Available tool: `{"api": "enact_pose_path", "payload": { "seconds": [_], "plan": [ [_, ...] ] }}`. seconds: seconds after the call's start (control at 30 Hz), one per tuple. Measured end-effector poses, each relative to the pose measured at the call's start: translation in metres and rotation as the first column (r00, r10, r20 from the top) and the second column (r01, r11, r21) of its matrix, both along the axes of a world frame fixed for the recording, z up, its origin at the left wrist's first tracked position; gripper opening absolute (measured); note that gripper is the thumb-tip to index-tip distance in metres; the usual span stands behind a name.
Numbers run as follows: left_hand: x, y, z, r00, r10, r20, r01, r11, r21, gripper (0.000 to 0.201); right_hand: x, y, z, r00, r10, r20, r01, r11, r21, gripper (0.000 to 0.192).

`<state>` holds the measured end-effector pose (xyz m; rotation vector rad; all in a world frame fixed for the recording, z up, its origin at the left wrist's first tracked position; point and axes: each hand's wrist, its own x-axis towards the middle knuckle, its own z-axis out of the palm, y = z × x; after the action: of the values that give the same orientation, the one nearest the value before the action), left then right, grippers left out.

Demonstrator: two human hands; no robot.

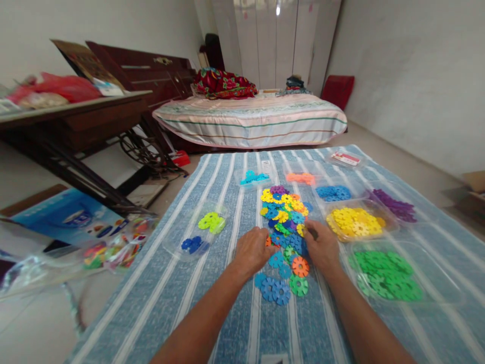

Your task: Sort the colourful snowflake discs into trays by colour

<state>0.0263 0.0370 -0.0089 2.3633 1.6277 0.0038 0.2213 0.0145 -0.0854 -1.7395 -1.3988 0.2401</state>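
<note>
A mixed heap of notched plastic snowflake discs point(282, 212) in several colours lies in the middle of the striped cloth. At its left edge is my left hand point(253, 251), fingers curled together beside an orange disc; what they pinch, if anything, is hidden. My right hand point(322, 247) is bent in at the heap's right side against blue discs, its fingertips closed and their contents unclear. Loose blue discs point(275, 290), a green disc point(299, 285) and an orange disc point(300, 266) lie nearer to me.
Clear tubs on the right hold green discs point(386, 273), yellow discs point(356, 222), blue discs point(333, 192) and purple discs point(394, 205). Farther back are light-blue discs point(254, 177) and orange discs point(300, 178). Left, one tub holds lime discs point(212, 221) and dark-blue discs point(192, 244).
</note>
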Motion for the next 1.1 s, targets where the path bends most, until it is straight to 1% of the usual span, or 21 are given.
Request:
{"api": "enact_pose_path", "payload": {
  "seconds": [0.07, 0.17, 0.27, 0.33, 0.4, 0.5, 0.53, 0.6, 0.7, 0.77, 0.83, 0.9, 0.93, 0.97, 1.0, 1.03, 1.1],
  "plan": [
    [-0.001, 0.002, -0.002, 0.999, 0.009, 0.042, -0.009, 1.000, -0.005, 0.029, -0.001, -0.001, 0.001, 1.000, 0.002, -0.003, -0.002, 1.000, 0.007, 0.029],
    [-0.003, 0.005, -0.005, 0.986, 0.050, 0.161, -0.046, 0.999, -0.029, 0.022, -0.003, -0.001, 0.003, 1.000, 0.004, -0.014, -0.004, 1.000, 0.018, 0.030],
    [-0.010, 0.010, -0.003, 0.948, 0.124, 0.293, -0.084, 0.986, -0.146, 0.012, -0.004, -0.001, 0.002, 1.000, 0.000, -0.019, 0.001, 1.000, 0.023, 0.030],
    [-0.018, 0.017, 0.001, 0.913, 0.180, 0.366, -0.093, 0.966, -0.243, 0.007, -0.004, 0.000, 0.001, 1.000, 0.003, -0.018, -0.003, 1.000, 0.024, 0.030],
    [-0.026, 0.025, 0.007, 0.864, 0.236, 0.444, -0.097, 0.945, -0.313, 0.007, -0.004, 0.000, 0.000, 1.000, 0.003, -0.020, -0.002, 1.000, 0.025, 0.030],
    [-0.028, 0.038, 0.017, 0.753, 0.333, 0.567, -0.117, 0.917, -0.382, 0.008, -0.006, 0.000, -0.001, 1.000, -0.009, -0.024, 0.010, 0.999, 0.031, 0.031],
    [-0.023, 0.044, 0.021, 0.706, 0.366, 0.606, -0.130, 0.908, -0.398, 0.008, -0.006, 0.000, -0.001, 1.000, -0.010, -0.026, 0.011, 0.999, 0.035, 0.030],
    [-0.005, 0.057, 0.029, 0.603, 0.431, 0.671, -0.159, 0.889, -0.429, 0.008, -0.007, 0.000, -0.002, 0.999, -0.012, -0.030, 0.013, 0.999, 0.039, 0.030],
    [0.039, 0.084, 0.044, 0.433, 0.493, 0.754, -0.189, 0.868, -0.459, 0.012, -0.007, 0.000, -0.003, 0.999, -0.009, -0.048, 0.010, 0.999, 0.031, 0.030],
    [0.070, 0.105, 0.057, 0.389, 0.478, 0.787, -0.181, 0.878, -0.444, 0.009, -0.007, -0.001, -0.004, 0.998, 0.000, -0.068, 0.002, 1.000, 0.026, 0.029],
    [0.095, 0.124, 0.068, 0.358, 0.462, 0.812, -0.176, 0.887, -0.427, 0.005, -0.007, -0.001, -0.004, 0.996, 0.006, -0.084, -0.003, 1.000, 0.029, 0.029],
    [0.108, 0.136, 0.074, 0.350, 0.461, 0.816, -0.187, 0.888, -0.421, 0.008, -0.006, -0.001, -0.004, 0.996, 0.008, -0.091, -0.005, 0.999, 0.038, 0.028],
    [0.109, 0.137, 0.074, 0.363, 0.456, 0.812, -0.189, 0.890, -0.415, 0.010, -0.006, 0.000, -0.004, 0.996, 0.007, -0.091, -0.003, 0.999, 0.043, 0.027],
    [0.107, 0.136, 0.072, 0.404, 0.436, 0.804, -0.181, 0.900, -0.397, 0.011, -0.006, 0.000, -0.003, 0.996, 0.007, -0.089, -0.003, 0.999, 0.047, 0.027],
    [0.102, 0.132, 0.069, 0.475, 0.395, 0.786, -0.162, 0.917, -0.363, 0.011, -0.006, 0.000, -0.003, 0.996, 0.008, -0.085, -0.003, 0.999, 0.049, 0.027],
    [0.094, 0.126, 0.064, 0.568, 0.333, 0.753, -0.130, 0.939, -0.317, 0.011, -0.006, 0.000, -0.003, 0.997, 0.008, -0.079, -0.004, 0.999, 0.050, 0.027],
    [0.075, 0.108, 0.055, 0.765, 0.157, 0.625, -0.025, 0.976, -0.215, 0.011, -0.006, 0.000, -0.002, 0.998, 0.003, -0.064, 0.000, 0.999, 0.052, 0.027]
  ]
}}
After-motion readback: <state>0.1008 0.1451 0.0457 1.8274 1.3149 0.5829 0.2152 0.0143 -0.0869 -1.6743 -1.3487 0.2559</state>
